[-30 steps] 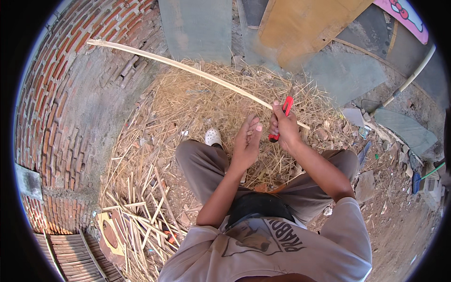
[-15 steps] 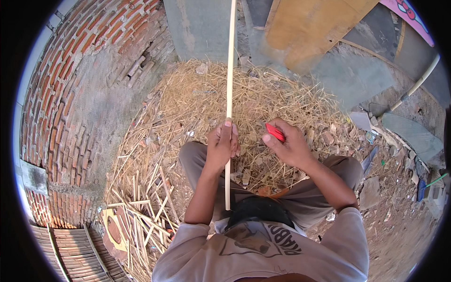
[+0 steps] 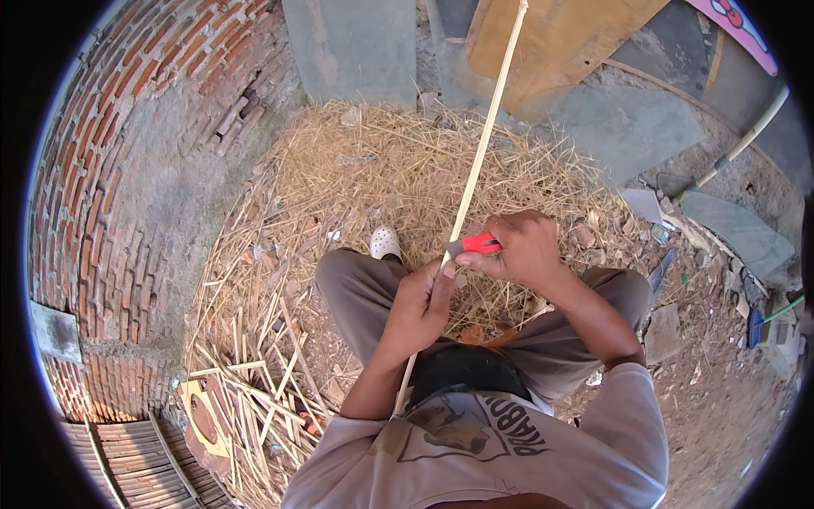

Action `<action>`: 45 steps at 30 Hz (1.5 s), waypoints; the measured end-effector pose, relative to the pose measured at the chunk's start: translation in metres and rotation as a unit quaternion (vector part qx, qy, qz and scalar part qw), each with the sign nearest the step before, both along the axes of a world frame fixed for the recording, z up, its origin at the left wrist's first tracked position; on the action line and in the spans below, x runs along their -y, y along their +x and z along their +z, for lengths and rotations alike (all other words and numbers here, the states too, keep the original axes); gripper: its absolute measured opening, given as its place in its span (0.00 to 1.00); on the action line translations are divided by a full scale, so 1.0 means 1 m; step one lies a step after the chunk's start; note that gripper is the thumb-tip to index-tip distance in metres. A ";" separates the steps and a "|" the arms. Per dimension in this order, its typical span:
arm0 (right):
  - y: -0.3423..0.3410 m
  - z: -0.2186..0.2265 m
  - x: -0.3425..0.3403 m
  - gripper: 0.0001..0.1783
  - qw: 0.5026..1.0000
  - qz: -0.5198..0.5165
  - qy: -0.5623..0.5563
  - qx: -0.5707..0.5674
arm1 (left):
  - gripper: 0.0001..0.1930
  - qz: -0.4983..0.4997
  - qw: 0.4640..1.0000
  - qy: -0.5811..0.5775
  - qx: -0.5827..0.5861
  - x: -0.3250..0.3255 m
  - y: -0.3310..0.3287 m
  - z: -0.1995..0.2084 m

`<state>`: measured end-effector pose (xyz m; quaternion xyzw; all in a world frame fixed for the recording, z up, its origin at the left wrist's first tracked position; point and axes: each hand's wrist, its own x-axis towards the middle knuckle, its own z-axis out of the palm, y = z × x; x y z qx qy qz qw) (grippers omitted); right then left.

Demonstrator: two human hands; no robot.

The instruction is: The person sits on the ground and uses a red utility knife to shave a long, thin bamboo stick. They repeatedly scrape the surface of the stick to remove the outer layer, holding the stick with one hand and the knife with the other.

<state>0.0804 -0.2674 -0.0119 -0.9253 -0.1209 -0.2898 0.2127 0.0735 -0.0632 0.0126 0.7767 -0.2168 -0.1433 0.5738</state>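
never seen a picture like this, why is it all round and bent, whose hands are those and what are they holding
There's no machine working here: these are a person's own bare hands. The camera sits on their head and looks down, so their shirt and bent knees show below. Its wide fisheye lens makes the round frame and bends straight edges.

The left hand grips a long, pale strip, apparently wood or bamboo. The right hand holds a red cutter, its blade at the strip just above the left hand.

On the ground, thin straw-like shavings lie in front, and a heap of pale sticks lies at lower left. A brick wall stands on the left.
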 end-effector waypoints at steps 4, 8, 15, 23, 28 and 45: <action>0.009 0.000 0.007 0.35 0.996 -0.022 -0.031 0.075 | 0.11 0.008 0.994 0.063 0.089 -0.005 -0.001 0.003; 0.015 -0.005 0.007 0.36 0.996 -0.036 -0.044 0.066 | 0.05 0.023 0.983 0.130 0.128 0.002 -0.004 0.005; 0.028 -0.028 0.010 0.36 0.995 -0.027 -0.064 0.066 | 0.06 0.039 0.944 0.250 0.213 -0.004 -0.006 -0.011; 0.085 -0.037 0.131 0.48 0.903 -0.349 0.049 -0.248 | 0.07 -0.032 0.948 0.272 0.160 -0.029 -0.068 -0.039; 0.073 -0.045 0.082 0.46 0.934 -0.293 0.000 -0.203 | 0.08 0.009 0.970 0.214 0.113 -0.040 -0.062 -0.040; -0.012 -0.028 -0.026 0.35 0.996 0.060 -0.036 -0.048 | 0.13 0.068 0.992 0.096 0.035 -0.040 -0.043 -0.037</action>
